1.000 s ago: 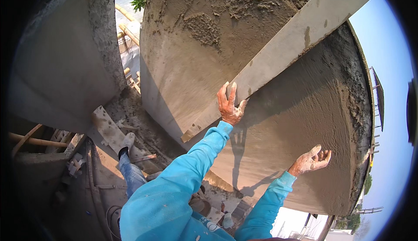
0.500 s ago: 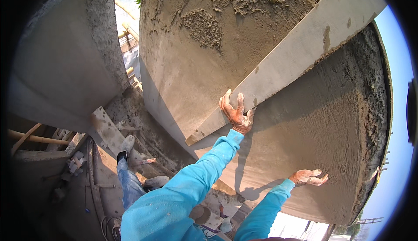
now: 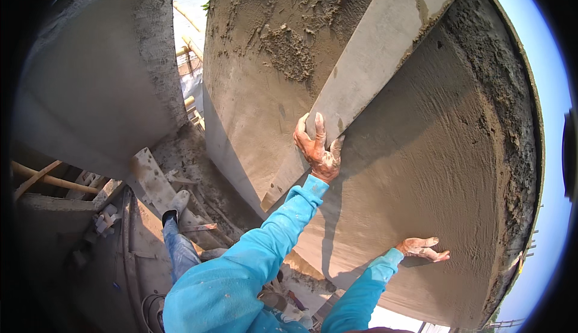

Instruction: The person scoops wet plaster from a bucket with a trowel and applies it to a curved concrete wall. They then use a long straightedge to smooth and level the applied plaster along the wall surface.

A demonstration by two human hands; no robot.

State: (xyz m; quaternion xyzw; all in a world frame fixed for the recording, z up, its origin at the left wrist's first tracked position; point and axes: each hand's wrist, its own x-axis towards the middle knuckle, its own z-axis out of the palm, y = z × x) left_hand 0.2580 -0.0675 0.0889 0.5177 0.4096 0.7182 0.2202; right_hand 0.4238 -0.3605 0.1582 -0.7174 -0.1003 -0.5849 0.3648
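Note:
A long flat grey board (image 3: 355,68) lies slanted across a curved wall of wet mortar (image 3: 397,182). My left hand (image 3: 317,146) grips it near its lower end, with fingers over its face and the thumb by its right edge. Wet mortar marks show on the board, and its upper end runs out of view. Lower right, my right hand (image 3: 423,249) holds nothing. Its fingers are apart and point right, close to the smoothed mortar; whether they touch it I cannot tell.
Rough mortar (image 3: 289,50) covers the wall's upper left. Another curved concrete wall (image 3: 96,80) stands at left. Below are a mortar-stained plank (image 3: 153,179), my shoe (image 3: 179,202), bamboo poles (image 3: 54,179) and a coiled cable (image 3: 150,309). The wall's ragged right edge (image 3: 512,116) meets open sky.
The board has swung steeper, its upper part shifting left across the mortar. My left hand has moved slightly left and up with it. The right hand has barely moved, and the view has shifted slightly.

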